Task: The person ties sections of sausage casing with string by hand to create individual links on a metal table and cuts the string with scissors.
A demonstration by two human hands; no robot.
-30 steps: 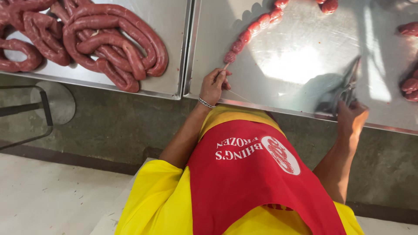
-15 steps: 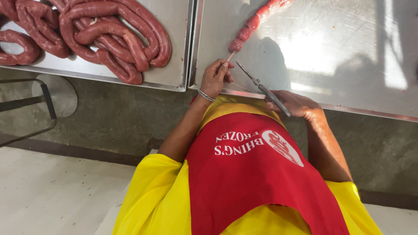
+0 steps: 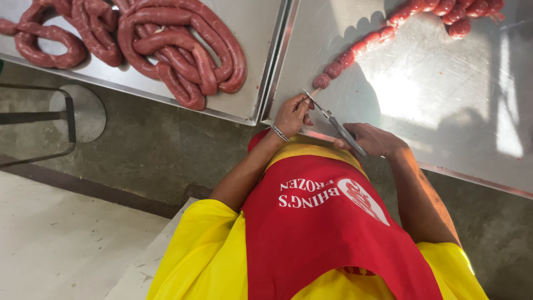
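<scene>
Trimming is the step we judge underway: left hand (image 3: pixel 292 115) pinches the casing tail of the linked sausage chain (image 3: pixel 355 54) on the steel table (image 3: pixel 444 111), right hand (image 3: pixel 373 140) grips scissors (image 3: pixel 332 121), whose blades must next close squarely across that tail.

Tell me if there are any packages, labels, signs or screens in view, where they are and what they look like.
No packages, signs or screens.
Printed apron marking: on the chest of the red apron, below both hands; white lettering beside a white oval emblem, seen upside down.
</scene>
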